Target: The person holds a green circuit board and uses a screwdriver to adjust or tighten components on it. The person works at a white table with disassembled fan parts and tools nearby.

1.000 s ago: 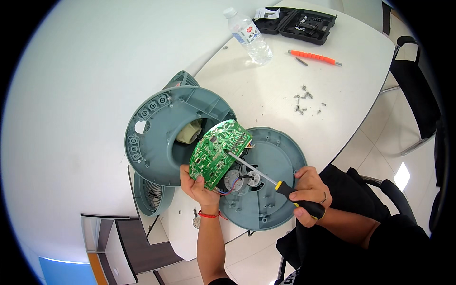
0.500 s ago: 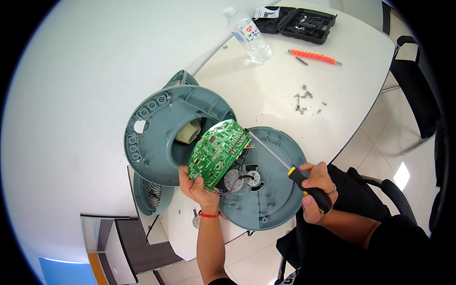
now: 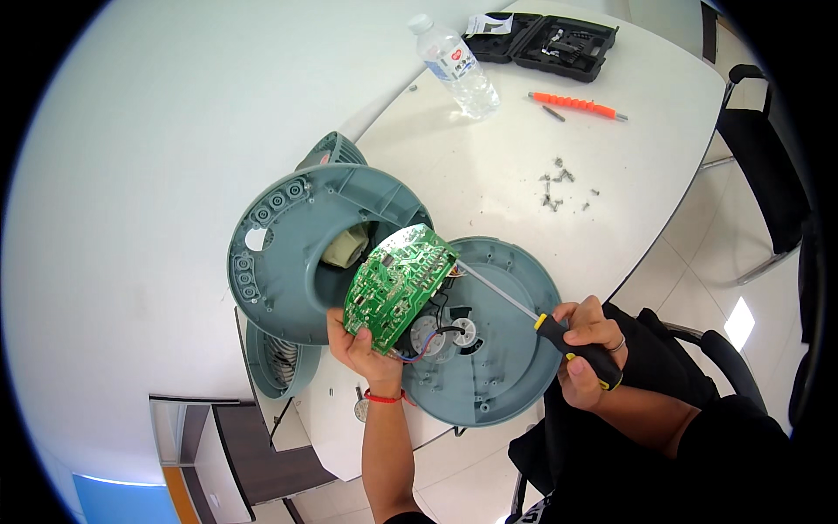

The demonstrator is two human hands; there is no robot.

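My left hand (image 3: 362, 349) grips the lower edge of a green circuit board (image 3: 397, 284), tilted above two grey-green plastic parts. In my right hand (image 3: 589, 349) is a screwdriver (image 3: 580, 349) with a black and yellow handle. Its long shaft slants up and left, and the tip meets or sits very near the board's right edge. Behind the board stands a round housing (image 3: 288, 227) with a wide central opening. Below it lies a round base (image 3: 515, 288) carrying white pulley-like discs (image 3: 463, 332). Wires (image 3: 415, 351) run between board and base.
Loose screws (image 3: 555, 188) lie on the white table (image 3: 489, 188). Farther back are an orange flexible shaft (image 3: 576, 106), a small metal bit (image 3: 553, 113), a water bottle (image 3: 458, 70) and an open black tool case (image 3: 566, 48). A black chair (image 3: 759, 170) stands to the right.
The screwdriver and my right hand have shifted slightly right and down. The board has tilted a little, still held in my left hand.
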